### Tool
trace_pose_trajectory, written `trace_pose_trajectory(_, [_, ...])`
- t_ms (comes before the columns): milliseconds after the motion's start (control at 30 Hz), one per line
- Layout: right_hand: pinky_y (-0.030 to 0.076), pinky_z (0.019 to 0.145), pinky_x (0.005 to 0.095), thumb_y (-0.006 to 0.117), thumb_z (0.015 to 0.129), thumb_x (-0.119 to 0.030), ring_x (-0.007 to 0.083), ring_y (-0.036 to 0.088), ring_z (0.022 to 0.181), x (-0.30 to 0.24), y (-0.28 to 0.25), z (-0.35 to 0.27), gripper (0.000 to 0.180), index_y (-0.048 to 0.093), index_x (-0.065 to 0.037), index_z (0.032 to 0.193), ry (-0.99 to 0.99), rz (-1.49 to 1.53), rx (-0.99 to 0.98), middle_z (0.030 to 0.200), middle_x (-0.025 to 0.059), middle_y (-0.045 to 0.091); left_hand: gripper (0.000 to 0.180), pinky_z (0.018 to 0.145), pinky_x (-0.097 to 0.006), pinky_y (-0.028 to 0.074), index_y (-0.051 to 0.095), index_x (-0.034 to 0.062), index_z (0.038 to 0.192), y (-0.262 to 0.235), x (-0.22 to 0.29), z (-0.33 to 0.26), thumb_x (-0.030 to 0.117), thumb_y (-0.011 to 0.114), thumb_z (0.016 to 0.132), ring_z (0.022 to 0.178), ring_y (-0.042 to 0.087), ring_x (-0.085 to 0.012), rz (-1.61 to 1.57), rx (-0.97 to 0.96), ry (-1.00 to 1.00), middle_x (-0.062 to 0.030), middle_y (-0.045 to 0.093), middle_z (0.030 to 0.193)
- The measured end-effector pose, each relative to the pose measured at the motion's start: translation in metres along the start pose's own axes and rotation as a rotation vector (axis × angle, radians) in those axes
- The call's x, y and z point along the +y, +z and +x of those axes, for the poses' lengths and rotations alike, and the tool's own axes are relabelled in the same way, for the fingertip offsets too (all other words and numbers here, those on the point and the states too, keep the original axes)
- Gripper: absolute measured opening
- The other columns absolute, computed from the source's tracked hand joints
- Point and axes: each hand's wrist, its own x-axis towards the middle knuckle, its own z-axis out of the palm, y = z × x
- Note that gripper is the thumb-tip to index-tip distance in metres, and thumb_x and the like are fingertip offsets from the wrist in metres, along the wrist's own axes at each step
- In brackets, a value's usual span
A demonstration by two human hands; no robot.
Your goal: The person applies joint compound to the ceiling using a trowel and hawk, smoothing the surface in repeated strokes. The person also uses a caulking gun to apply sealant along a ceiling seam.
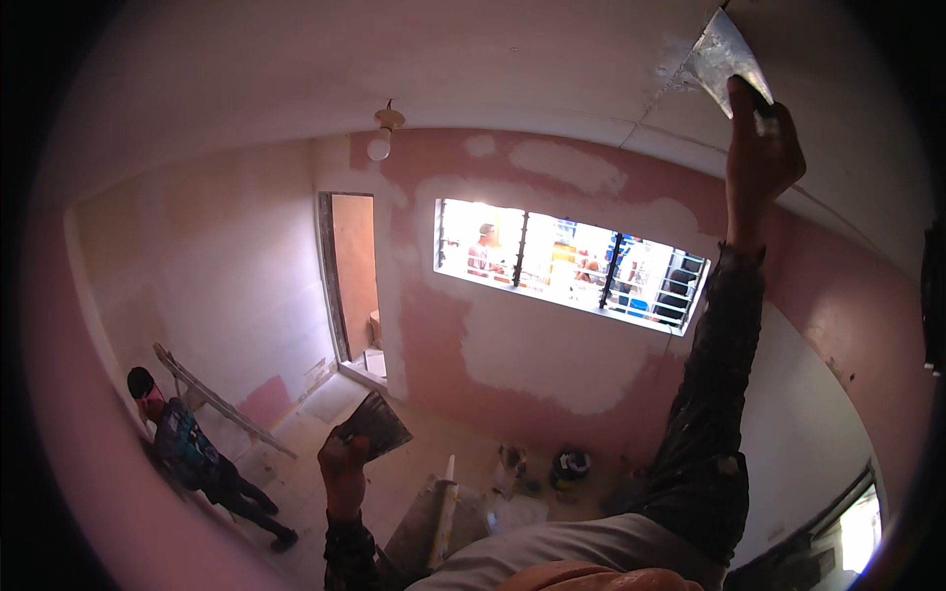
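My right hand (pixel 767 163) is raised overhead, its fingers closed round a wide putty knife (pixel 727 57). The metal blade lies close against the ceiling (pixel 552 69) beside a thin seam line, where a patch of pale filler shows. Lower down, at chest height, my left hand (pixel 342 473) grips a second, dark broad-bladed putty knife (pixel 378 427) by its handle. Both arms wear dark sleeves with light specks. Whether any filler sits on the lower blade cannot be made out.
A bulb (pixel 379 147) hangs from the ceiling. A louvred window (pixel 572 264) shows people outside. Below me are a sealant tube (pixel 444 512), a bucket (pixel 571 467) and other containers. Another person (pixel 192 448) stands at left near a wooden ladder (pixel 222 402); a doorway (pixel 355 276) opens beyond.
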Motion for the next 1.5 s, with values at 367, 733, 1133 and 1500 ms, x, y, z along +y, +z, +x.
trace_pose_trajectory(367, [0.046, 0.059, 0.0263, 0.078, 0.087, -0.030, 0.0085, 0.056, 0.066, -0.015, -0.013, -0.164, 0.035, 0.071, 0.004, 0.092, 0.611, 0.236, -0.543, 0.080, 0.0016, 0.069, 0.040, 0.097, -0.037, 0.045, 0.057, -0.0026, 0.124, -0.033, -0.093, -0.026, 0.016, 0.069, 0.090, 0.108, 0.059, -0.0224, 0.109, 0.131, -0.246, -0.0123, 0.064, 0.117])
trace_pose_trajectory(733, [0.044, 0.061, 0.0246, 0.078, 0.086, -0.030, 0.0036, 0.053, 0.064, -0.122, -0.109, -0.359, 0.030, 0.068, -0.002, 0.095, 1.257, 0.728, -1.797, 0.075, -0.0028, 0.064, 0.051, 0.090, -0.031, 0.047, 0.059, -0.0019, 0.119, -0.035, -0.192, -0.094, 0.022, 0.080, 0.079, 0.101, 0.061, -0.0201, 0.294, -0.350, -0.789, -0.0137, 0.067, 0.109])
trace_pose_trajectory(1133, [0.057, 0.075, 0.0291, 0.062, 0.095, -0.009, 0.0156, 0.069, 0.082, -0.162, -0.228, -0.545, 0.013, 0.064, 0.000, 0.104, 2.592, 0.782, -1.409, 0.099, 0.0068, 0.070, 0.084, 0.097, -0.044, 0.048, 0.052, -0.0047, 0.130, -0.024, -0.177, -0.117, 0.060, 0.070, 0.079, 0.115, 0.060, -0.0365, 1.018, -0.453, -0.632, -0.0244, 0.063, 0.119])
trace_pose_trajectory(1500, [0.050, 0.075, 0.0254, 0.063, 0.096, -0.012, 0.0088, 0.064, 0.082, -0.151, -0.219, -0.547, 0.013, 0.066, -0.002, 0.103, 2.288, 0.822, -1.478, 0.099, 0.0018, 0.070, 0.066, 0.079, -0.042, 0.055, 0.057, -0.0005, 0.106, 0.064, -0.110, -0.127, 0.055, 0.074, 0.074, 0.088, 0.069, -0.0328, 1.174, -0.555, -0.664, -0.0194, 0.069, 0.090])
